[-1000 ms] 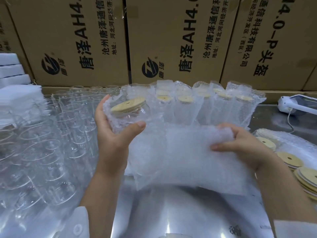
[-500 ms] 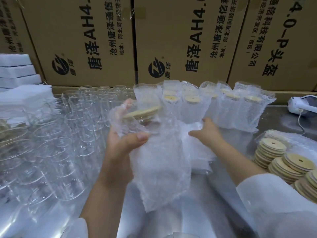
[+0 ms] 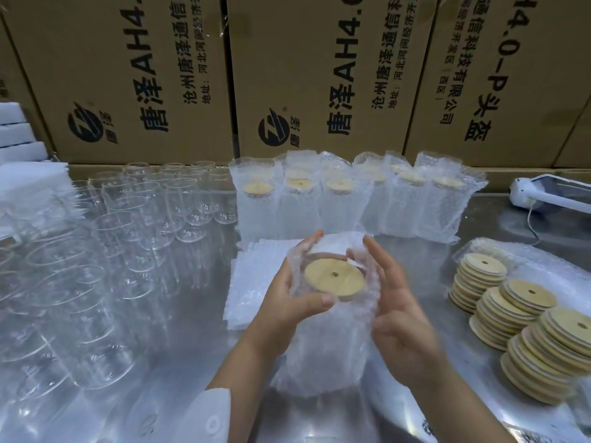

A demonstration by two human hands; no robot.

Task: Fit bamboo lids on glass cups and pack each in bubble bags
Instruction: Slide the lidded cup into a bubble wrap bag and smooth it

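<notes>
A glass cup with a round bamboo lid [image 3: 334, 278] stands upright inside a clear bubble bag [image 3: 323, 353] at the centre of the metal table. My left hand [image 3: 287, 302] grips the bag's left side near the top, thumb across the front. My right hand [image 3: 393, 302] presses against the bag's right side, fingers extended up past the lid. The lid shows through the bag's open mouth. The cup's glass wall is hidden by the bubble wrap.
Several bare glass cups [image 3: 128, 225] crowd the left. A row of bagged cups [image 3: 348, 199] stands at the back before cardboard boxes [image 3: 319, 75]. Flat bubble bags [image 3: 256, 276] lie behind my hands. Stacked bamboo lids [image 3: 524, 324] sit right; a white device [image 3: 543, 193] far right.
The bagged cup has come down from mid-air on the left to stand at the table's centre. My right hand left the pile of flat bags and now holds the bag's right side.
</notes>
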